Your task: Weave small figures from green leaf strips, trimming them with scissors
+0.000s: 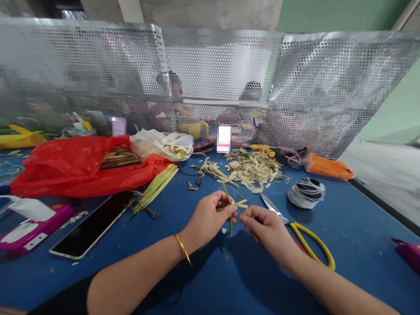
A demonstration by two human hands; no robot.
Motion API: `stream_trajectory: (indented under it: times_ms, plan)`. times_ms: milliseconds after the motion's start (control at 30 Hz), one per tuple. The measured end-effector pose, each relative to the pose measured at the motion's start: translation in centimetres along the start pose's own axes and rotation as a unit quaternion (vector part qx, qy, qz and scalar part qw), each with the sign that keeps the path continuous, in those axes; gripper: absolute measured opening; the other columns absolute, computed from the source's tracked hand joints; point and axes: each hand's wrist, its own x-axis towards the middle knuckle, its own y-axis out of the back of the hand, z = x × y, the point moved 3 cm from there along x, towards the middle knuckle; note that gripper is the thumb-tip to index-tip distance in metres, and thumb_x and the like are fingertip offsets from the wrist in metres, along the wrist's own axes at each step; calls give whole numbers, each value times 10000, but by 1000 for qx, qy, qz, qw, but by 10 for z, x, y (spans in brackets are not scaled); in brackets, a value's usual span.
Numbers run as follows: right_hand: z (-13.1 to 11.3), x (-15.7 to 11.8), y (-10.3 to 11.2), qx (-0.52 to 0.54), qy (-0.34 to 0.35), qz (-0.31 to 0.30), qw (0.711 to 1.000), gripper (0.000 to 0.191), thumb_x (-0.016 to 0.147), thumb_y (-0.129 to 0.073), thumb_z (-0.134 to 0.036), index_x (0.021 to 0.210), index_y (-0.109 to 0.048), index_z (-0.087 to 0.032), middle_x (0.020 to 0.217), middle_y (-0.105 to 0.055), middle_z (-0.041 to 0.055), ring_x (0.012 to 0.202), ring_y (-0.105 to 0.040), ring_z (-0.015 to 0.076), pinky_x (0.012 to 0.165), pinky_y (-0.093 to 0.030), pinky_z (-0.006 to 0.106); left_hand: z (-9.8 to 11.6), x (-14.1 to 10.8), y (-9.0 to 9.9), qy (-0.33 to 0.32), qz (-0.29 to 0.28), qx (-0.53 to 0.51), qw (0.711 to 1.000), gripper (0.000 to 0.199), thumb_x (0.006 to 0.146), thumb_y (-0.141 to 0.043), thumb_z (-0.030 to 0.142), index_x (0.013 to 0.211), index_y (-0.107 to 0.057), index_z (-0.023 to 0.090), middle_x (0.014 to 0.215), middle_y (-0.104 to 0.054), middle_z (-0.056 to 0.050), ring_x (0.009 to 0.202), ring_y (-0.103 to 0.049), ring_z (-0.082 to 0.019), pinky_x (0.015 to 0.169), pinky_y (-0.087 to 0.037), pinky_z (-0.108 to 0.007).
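My left hand (213, 215) pinches a small bundle of crossed green-yellow leaf strips (231, 202) above the blue table (210, 280). Close beside it on the right, my right hand (264, 225) has its thumb and fingers pressed together near the strips. A fine pale thread seems to run between the hands, but what the right fingertips hold is too small to make out. Scissors (303, 238) with yellow handles lie partly behind my right forearm. A spool of white thread (306, 192) stands beyond them.
Dried leaf scraps (257, 168) lie ahead. At left are a red plastic bag (72, 164), leaf strips (157, 186), a phone (93, 225) and a magenta device (39, 229). An orange packet (328, 167) lies at right. Behind a perforated metal screen (219, 61), people are seen.
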Motion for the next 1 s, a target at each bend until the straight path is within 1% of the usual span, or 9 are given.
stream_trajectory:
  times_ms: [67,133,233,333,433,567,700,833,1000]
  plan:
    - [-8,-7,2,-113,106,22,988,240,888,-494,-319,703,-568,-184,607,-506,-11,541,-443,108,509,-349,224,-1,0,2,-15,9,48,999,104,788,-585,259,818,-529,177,682,-626,13,621,-626,-134,650,-490,-256]
    - [-16,-13,4,-242,212,36,946,223,918,-435,-239,780,-604,-191,701,-544,22,613,-482,126,571,-360,238,-2,-2,2,-23,-4,99,995,75,794,-564,255,798,-533,187,672,-624,20,617,-627,-137,622,-473,-245]
    - [-23,-15,10,-341,273,28,899,247,913,-392,-163,839,-625,-191,729,-545,33,613,-489,133,567,-344,245,-2,-6,-2,-17,-57,157,986,60,785,-556,237,753,-533,192,660,-622,27,602,-623,-136,583,-447,-233]
    - [-24,-6,19,-272,245,7,931,227,898,-425,-166,768,-610,-187,715,-563,26,654,-514,137,606,-369,244,2,-10,-7,3,-143,121,982,26,761,-569,197,759,-546,185,664,-635,19,617,-623,-138,591,-456,-233]
    - [-17,6,25,-138,149,-28,979,192,849,-536,-248,677,-591,-181,642,-559,-4,618,-491,124,588,-370,238,8,-13,-10,10,-193,33,981,48,773,-575,186,811,-550,171,675,-645,10,626,-620,-131,632,-482,-247]
    - [-5,12,19,40,-6,-57,998,216,764,-614,-353,656,-585,-168,521,-457,-56,465,-341,77,454,-259,217,11,-9,-8,-12,-147,-26,989,90,789,-596,203,839,-537,159,675,-642,9,620,-623,-116,649,-489,-242]
    - [3,7,7,81,-50,-31,995,257,771,-610,-384,642,-559,-168,526,-467,-51,435,-345,71,429,-249,214,3,-2,-3,-3,-55,-31,998,126,783,-612,236,836,-533,153,704,-642,2,623,-633,-123,649,-507,-255]
    - [-4,-4,2,-96,90,34,991,227,861,-523,-283,665,-566,-178,577,-496,-23,523,-443,105,507,-334,223,-3,2,1,8,3,25,1000,118,770,-612,244,791,-536,157,681,-634,6,599,-634,-129,631,-506,-255]
    - [-21,-18,2,-333,271,39,902,239,918,-408,-170,827,-628,-185,719,-554,27,601,-505,122,567,-344,233,-8,-2,0,19,-11,58,998,104,745,-602,197,784,-507,178,656,-614,31,580,-640,-140,578,-490,-245]
